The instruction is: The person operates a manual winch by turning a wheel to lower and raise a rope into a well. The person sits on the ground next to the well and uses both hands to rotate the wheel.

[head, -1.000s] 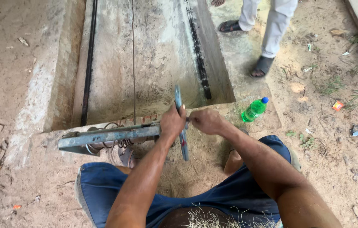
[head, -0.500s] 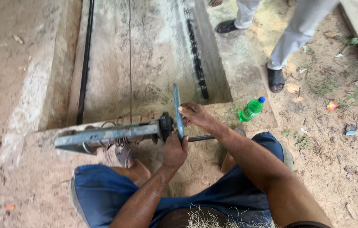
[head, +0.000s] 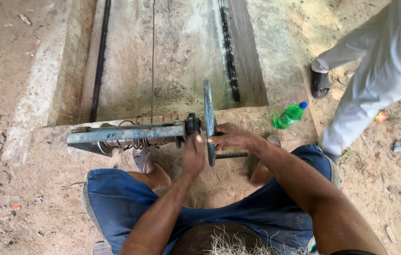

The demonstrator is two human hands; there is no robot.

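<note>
A grey metal wheel (head: 208, 106) stands on edge on the shaft of a blue-grey steel winding frame (head: 125, 134) with a small black gear (head: 191, 124). My left hand (head: 193, 153) is under the gear, fingers curled near the wheel's hub. My right hand (head: 231, 137) grips the wheel's rim from the right side. A black handle bar (head: 232, 155) sticks out to the right below my right hand. A thin wire (head: 152, 61) runs from the frame away along the concrete bed.
Concrete casting bed (head: 172, 56) with two dark rails lies ahead. A green plastic bottle (head: 289, 114) lies on the sand at right. Another person's legs in light trousers and sandals (head: 370, 75) stand at the right. My knees in blue shorts fill the bottom.
My left hand dropped from the wheel's rim to below the gear. My right hand shifted onto the wheel. The other person stepped closer at the right.
</note>
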